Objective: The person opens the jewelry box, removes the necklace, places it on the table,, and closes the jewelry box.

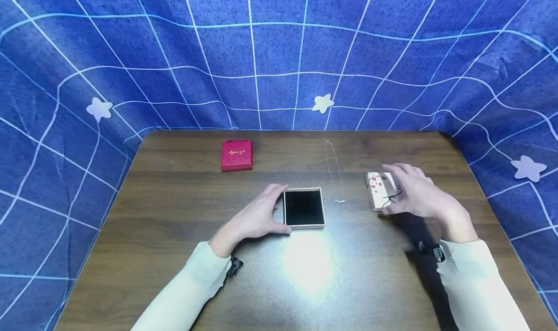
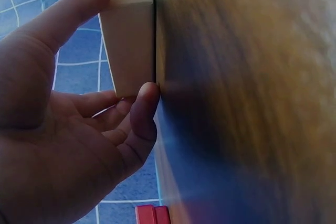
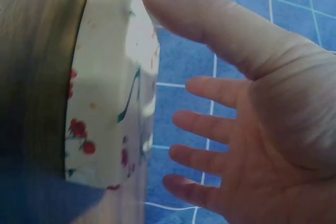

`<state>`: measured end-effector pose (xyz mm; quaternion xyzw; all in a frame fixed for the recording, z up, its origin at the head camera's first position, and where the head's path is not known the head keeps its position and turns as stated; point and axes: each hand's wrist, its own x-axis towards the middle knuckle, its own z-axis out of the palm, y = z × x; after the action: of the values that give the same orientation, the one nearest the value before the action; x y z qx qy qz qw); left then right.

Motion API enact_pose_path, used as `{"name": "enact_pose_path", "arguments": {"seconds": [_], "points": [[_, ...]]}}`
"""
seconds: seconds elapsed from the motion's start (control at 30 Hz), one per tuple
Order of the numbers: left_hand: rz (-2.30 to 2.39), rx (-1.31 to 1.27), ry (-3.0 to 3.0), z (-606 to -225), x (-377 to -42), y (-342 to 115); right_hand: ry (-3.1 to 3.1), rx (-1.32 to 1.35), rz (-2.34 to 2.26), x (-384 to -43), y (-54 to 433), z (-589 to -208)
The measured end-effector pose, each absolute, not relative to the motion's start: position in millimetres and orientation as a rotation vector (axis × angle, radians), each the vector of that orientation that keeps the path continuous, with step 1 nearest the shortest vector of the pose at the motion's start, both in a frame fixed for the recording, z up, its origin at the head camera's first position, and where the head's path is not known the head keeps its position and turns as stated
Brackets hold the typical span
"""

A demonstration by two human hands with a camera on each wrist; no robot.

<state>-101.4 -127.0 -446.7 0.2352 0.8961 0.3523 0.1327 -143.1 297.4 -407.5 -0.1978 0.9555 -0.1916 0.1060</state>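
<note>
Table edge [image 1: 279,133] well beyond black-lined box [image 1: 304,208]

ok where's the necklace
In the head view, the necklace lies right of centre on the table, between the black-centred box and the patterned box.

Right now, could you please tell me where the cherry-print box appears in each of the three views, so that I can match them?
Head: the cherry-print box is right of centre, partly covered by the right hand.
Left wrist: it is not visible.
Right wrist: the box fills much of the left half.
Shared landmark: the blue grid-lined cloth shows in all three.
</note>
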Motion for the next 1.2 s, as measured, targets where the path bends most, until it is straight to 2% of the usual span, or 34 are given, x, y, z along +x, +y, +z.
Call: {"name": "enact_pose_path", "arguments": {"seconds": [0.67,1.2], "points": [[1.015,0.656,2.586,-447.1,-102.6,-125.8,2.756,-0.657,-0.543,-150.7,315.5,-425.5],[1.016,0.619,2.576,-447.4,-102.7,-125.2,2.788,-0.633,-0.607,-146.2,311.4,-418.2]]}}
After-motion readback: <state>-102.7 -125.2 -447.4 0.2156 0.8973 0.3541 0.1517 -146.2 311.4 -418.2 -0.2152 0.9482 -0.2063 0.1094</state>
